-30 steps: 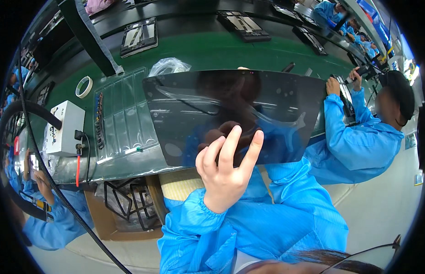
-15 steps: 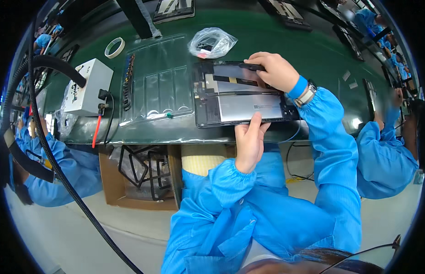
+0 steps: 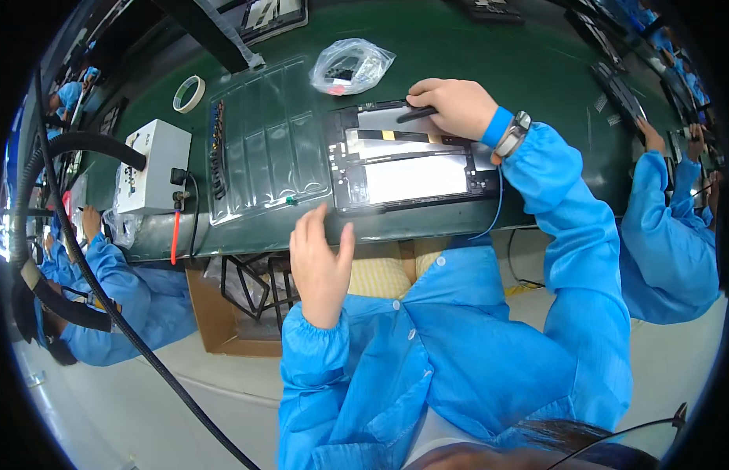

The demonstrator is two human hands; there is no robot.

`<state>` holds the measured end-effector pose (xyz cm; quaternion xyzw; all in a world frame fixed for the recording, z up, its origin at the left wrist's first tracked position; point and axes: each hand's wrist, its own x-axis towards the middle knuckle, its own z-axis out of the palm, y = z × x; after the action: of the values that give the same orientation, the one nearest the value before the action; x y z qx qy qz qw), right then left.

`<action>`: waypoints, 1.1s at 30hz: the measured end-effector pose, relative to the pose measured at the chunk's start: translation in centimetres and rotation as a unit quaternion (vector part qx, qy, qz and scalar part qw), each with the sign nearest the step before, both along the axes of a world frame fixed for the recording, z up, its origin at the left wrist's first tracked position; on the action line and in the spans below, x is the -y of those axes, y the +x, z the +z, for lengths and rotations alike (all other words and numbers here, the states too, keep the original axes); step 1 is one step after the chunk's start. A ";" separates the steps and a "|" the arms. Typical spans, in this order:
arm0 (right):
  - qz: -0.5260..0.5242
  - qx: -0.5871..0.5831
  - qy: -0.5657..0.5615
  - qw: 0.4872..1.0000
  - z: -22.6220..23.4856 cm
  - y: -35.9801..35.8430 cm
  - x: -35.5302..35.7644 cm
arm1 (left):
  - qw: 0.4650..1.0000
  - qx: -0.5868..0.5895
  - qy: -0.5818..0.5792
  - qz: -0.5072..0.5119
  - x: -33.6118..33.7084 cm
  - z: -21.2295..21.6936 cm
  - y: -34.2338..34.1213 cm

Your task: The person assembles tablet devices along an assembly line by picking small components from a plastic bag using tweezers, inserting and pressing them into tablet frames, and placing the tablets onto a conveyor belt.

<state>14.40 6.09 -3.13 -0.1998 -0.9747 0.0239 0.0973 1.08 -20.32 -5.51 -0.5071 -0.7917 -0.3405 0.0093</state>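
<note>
An opened tablet (image 3: 415,178) lies on the green table, its silvery battery, black boards and a dark flat ribbon cable (image 3: 392,136) with a gold patch exposed. Over its far right part is my right hand (image 3: 458,110), fingers closed around a slim black stick-like tool (image 3: 417,115). The tool's exact kind cannot be made out. My left hand (image 3: 321,266) holds nothing; its fingers are stretched out and apart, just in front of the table edge and left of the tablet. A blue band and a watch circle my right wrist.
Left of the tablet lies a clear plastic tray (image 3: 270,133) with small parts along its left side. A white box (image 3: 157,166) with a hose and cables, a tape roll (image 3: 189,94) and a plastic bag (image 3: 352,66) surround it. Below stands a cardboard box (image 3: 215,317). Co-workers sit either side.
My left hand has let go of the tablet's near edge and moved left. The tablet now lies flatter on the table. My right hand still grips the black tool, shifted slightly left.
</note>
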 end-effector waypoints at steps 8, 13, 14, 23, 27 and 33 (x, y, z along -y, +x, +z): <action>-0.131 -0.147 -0.140 0.970 1.7 8.2 4.6 | 0.991 0.118 -0.065 -0.018 -0.6 -0.9 0.2; -0.357 -0.069 -0.080 0.928 -1.0 12.1 4.7 | 0.977 0.191 -0.040 -0.087 -1.6 -1.0 1.7; -0.352 -0.092 -0.120 0.924 -1.6 13.2 4.1 | 0.971 0.220 -0.023 -0.092 -1.9 -1.2 1.9; -0.313 -0.513 -0.578 0.552 -1.0 16.5 3.5 | 0.947 0.261 0.036 -0.182 -4.8 2.2 4.6; -0.210 -0.599 -0.650 0.418 0.8 15.8 -1.2 | 0.903 0.293 0.222 -0.223 -10.6 5.5 2.9; -0.224 -0.584 -0.621 0.472 2.7 0.9 -10.4 | 0.810 -0.141 0.476 -0.311 -18.7 0.3 -0.2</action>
<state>15.27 16.45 -0.43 -0.3592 -0.3437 0.7116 0.4965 0.88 -1.65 -5.19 -0.7010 -0.3203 -0.5842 0.2543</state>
